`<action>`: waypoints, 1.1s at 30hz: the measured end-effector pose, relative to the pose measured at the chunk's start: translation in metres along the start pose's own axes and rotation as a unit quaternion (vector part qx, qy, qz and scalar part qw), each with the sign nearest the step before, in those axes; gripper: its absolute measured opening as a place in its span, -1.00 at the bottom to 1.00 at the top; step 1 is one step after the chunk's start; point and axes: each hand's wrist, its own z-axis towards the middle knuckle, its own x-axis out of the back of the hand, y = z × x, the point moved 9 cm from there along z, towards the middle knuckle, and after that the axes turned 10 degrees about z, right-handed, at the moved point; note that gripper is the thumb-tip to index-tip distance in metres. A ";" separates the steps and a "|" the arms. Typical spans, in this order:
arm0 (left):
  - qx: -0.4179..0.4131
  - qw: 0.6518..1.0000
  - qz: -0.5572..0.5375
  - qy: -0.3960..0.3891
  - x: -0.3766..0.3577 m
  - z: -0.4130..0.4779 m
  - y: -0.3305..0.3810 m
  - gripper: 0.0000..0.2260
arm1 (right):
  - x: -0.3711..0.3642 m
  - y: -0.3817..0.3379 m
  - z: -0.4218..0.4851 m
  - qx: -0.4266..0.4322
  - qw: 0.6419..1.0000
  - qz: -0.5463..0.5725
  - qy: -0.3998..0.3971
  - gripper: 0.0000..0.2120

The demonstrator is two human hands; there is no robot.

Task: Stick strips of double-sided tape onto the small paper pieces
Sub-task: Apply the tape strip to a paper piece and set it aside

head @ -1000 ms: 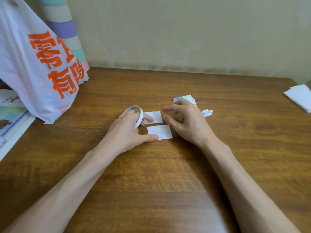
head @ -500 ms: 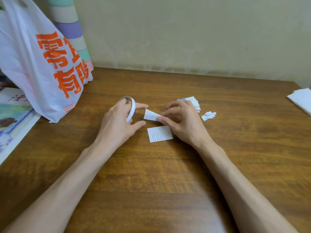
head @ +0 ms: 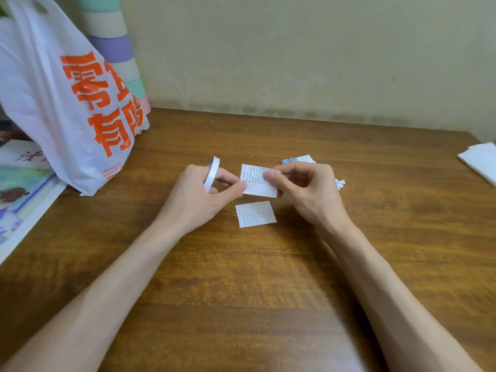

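The printed paper piece (head: 256,183) now hangs clear of the worktop (head: 268,277), pinched at both ends. The grip of the left hand (head: 193,194), tape roll (head: 212,173) ringing its fingers, has joined that of the right hand (head: 308,191). The second piece (head: 255,214) stays flat below.

The right hand (head: 308,194) hides most of the paper stack (head: 298,159).

Single wide-angle view from a head-worn camera, facing forward and down over a wooden table (head: 241,291) toward the back wall (head: 295,49); taken close, table filling the lower two thirds.
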 end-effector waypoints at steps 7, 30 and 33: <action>-0.007 0.998 0.021 -0.059 -0.008 -0.004 0.006 -0.83 | 0.007 0.010 -0.001 -0.070 0.997 0.024 0.031 -0.78; 0.008 0.997 0.079 -0.003 0.003 0.004 -0.013 -0.87 | -0.009 0.029 -0.006 -0.155 0.975 -0.118 -0.109 -0.93; 0.005 0.996 0.084 -0.007 0.002 0.005 -0.013 -0.84 | -0.009 0.028 -0.006 -0.153 0.974 -0.120 -0.114 -0.93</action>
